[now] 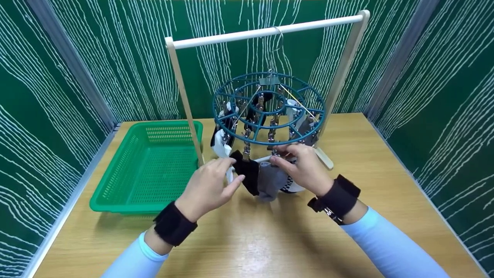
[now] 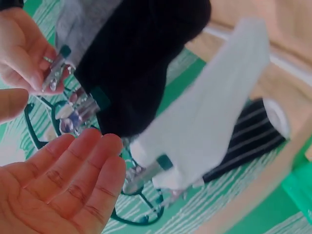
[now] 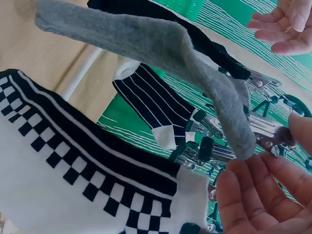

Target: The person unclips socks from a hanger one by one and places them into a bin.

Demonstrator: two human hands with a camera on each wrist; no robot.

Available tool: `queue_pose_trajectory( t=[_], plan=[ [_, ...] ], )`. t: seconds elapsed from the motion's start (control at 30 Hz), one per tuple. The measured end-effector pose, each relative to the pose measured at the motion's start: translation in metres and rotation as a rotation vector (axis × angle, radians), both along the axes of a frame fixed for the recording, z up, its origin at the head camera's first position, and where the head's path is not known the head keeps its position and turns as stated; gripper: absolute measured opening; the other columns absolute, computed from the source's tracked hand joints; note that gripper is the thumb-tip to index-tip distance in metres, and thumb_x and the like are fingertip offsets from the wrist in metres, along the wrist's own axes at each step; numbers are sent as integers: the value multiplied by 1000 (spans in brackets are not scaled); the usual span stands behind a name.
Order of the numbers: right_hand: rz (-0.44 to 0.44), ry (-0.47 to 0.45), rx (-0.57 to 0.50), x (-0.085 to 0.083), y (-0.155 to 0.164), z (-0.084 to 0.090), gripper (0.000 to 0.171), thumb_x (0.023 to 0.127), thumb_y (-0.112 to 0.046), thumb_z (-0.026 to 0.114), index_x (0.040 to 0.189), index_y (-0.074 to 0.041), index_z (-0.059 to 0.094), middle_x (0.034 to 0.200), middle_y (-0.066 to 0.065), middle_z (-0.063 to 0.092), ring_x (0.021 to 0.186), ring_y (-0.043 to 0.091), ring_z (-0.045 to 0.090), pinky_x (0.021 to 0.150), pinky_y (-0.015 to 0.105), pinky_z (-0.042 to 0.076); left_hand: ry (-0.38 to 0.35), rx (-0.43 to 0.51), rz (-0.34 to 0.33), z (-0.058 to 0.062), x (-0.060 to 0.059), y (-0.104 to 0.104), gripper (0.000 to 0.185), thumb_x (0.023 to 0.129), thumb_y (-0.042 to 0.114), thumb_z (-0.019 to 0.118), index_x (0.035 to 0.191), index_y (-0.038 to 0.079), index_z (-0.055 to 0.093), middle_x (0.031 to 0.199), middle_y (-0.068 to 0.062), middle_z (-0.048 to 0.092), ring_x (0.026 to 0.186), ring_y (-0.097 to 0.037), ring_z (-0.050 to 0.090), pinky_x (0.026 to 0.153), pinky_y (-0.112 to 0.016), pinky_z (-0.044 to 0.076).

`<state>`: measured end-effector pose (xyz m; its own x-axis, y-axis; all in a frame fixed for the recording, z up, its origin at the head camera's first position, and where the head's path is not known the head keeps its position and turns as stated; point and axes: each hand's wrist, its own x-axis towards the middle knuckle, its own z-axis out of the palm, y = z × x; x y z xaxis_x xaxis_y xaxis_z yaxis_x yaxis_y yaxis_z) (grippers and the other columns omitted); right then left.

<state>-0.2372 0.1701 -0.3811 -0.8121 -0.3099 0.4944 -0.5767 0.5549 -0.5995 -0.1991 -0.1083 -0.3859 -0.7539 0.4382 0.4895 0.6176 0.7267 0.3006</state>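
Hanging from a white rail (image 1: 266, 31) on a wooden frame, a teal round clip hanger (image 1: 269, 109) carries several socks over the table (image 1: 370, 173). Both hands work under its near edge. Right hand (image 1: 303, 166) pinches a metal clip (image 3: 267, 131) between thumb and fingers, the clip that bites the top of the grey sock (image 1: 270, 179); grey sock hangs near centre, just below the ring, touching the black sock (image 1: 247, 173) on its left. Left hand (image 1: 208, 185) is beside the black sock with fingers straight and relaxed, holding nothing (left wrist view shows the open palm just under the clips, fingertips near the black sock's clip, contact unclear). White sock (image 1: 222, 148) hangs left of the black one, close to the left hand's fingertips. Checkered white sock (image 3: 73, 175) hangs behind the right hand, at the right side of the bunch. Dark striped sock (image 3: 156, 109) clipped farther back on the ring. Green basket (image 1: 150, 166) sits on the table at the left, apart from the hanger. Both wrists wear black straps, light blue sleeves.
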Motion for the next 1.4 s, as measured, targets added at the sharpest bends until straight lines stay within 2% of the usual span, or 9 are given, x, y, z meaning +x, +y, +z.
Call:
queue_pose_trajectory(
  t=[0.17,0.4,0.6,0.73,0.9,1.2,1.4],
  plan=[
    [-2,-35,-7,-1,-1,1,23,99,-12,81,113,6,80,106,17,83,91,28,79,75,24,61,-73,47,-42,-7,2,11,39,105,31,73,127,-2,71,120,-17,78,107,-31,76,94,-46,66],
    [18,-93,-24,0,1,5,17,102,-10,77,112,4,81,99,15,83,85,24,78,71,18,59,-203,124,-129,-16,3,25,32,106,27,72,122,0,71,115,-14,78,105,-28,76,94,-43,65],
    [47,-118,-39,0,2,9,14,102,-10,77,107,2,82,99,13,83,85,13,76,74,16,57,-314,208,-193,-27,-2,34,29,106,21,72,122,-2,71,114,-15,77,100,-28,75,92,-44,65],
    [70,-133,-52,2,3,10,13,103,-11,76,106,1,82,97,12,83,84,8,75,74,15,57,-345,251,-221,-36,-7,36,27,105,19,71,120,-4,71,113,-16,77,100,-29,75,93,-47,65],
    [86,-160,-64,3,4,10,14,104,-11,74,108,1,81,98,13,82,85,10,75,75,15,59,-367,247,-207,-45,-12,38,32,106,25,72,123,-2,72,117,-15,79,108,-29,77,98,-45,64],
    [113,-203,-88,8,3,16,14,104,-10,73,106,2,80,99,14,80,83,5,68,72,15,55,-473,227,-190,-57,-18,44,58,102,44,76,146,7,64,143,-13,73,128,-32,72,110,-50,59],
    [146,-242,-109,9,2,19,13,105,-9,72,104,2,79,95,13,78,78,8,62,68,18,51,-483,295,-263,-63,-23,50,53,95,30,84,141,8,68,136,-10,76,128,-29,71,112,-48,57]
  ],
)
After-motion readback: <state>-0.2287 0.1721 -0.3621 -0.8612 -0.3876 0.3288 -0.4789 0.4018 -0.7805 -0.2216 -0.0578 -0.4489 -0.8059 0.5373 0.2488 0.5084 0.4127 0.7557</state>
